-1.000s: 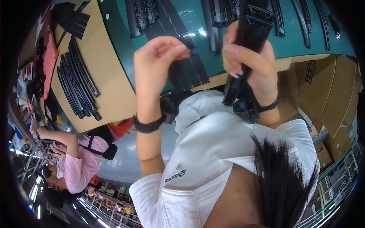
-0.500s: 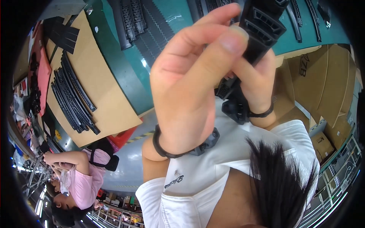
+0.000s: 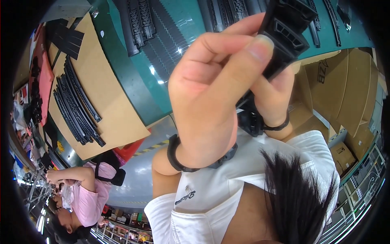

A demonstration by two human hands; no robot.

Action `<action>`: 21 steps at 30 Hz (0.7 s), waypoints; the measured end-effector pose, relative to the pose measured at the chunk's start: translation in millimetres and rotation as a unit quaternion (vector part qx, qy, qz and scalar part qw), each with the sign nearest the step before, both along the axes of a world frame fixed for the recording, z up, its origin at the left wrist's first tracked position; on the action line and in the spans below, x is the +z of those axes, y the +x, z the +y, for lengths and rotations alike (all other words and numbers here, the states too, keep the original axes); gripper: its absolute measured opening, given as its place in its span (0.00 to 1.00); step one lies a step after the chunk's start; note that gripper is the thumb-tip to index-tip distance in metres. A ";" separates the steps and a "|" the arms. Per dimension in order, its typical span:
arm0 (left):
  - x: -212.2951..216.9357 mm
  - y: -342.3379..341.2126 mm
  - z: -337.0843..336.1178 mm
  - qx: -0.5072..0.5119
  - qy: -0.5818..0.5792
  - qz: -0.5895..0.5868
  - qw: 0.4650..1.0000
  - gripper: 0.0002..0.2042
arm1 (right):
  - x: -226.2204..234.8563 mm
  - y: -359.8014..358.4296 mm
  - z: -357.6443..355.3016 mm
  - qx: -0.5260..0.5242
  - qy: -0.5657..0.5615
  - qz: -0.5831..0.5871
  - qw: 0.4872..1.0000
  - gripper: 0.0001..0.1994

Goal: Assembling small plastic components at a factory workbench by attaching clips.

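Close in front of me, upper right of centre, is a black moulded plastic part point(image 3: 287, 36) with ridged, slotted openings; its top runs out of the picture. My left hand point(image 3: 211, 91) pinches its side, the thumb pressed on the near face and the fingers behind. Beyond it, my right hand point(image 3: 275, 95) is closed around the lower end of the same part. My left hand and the part hide most of the right hand's fingers. Each wrist wears a black strap.
Long black slotted strips point(image 3: 77, 107) lie on a cardboard sheet point(image 3: 118, 110) at left. More black strips point(image 3: 140, 24) rest on the teal table point(image 3: 132, 87). Cardboard boxes point(image 3: 343, 89) stand at right. A co-worker in pink point(image 3: 87, 195) is at lower left.
My left hand has moved slightly right and down, its grip kept. The black plastic part has shifted a little right and down and tilted slightly, still held by both hands.
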State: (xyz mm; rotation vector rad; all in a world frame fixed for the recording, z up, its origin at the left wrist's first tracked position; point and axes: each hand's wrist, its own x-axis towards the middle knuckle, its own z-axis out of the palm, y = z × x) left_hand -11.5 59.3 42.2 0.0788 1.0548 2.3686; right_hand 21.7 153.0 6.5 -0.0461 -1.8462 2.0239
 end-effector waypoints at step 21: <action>1.4 2.4 2.7 0.001 -0.005 0.018 1.000 0.08 | -2.2 2.9 1.7 -0.007 0.030 0.009 0.999 0.20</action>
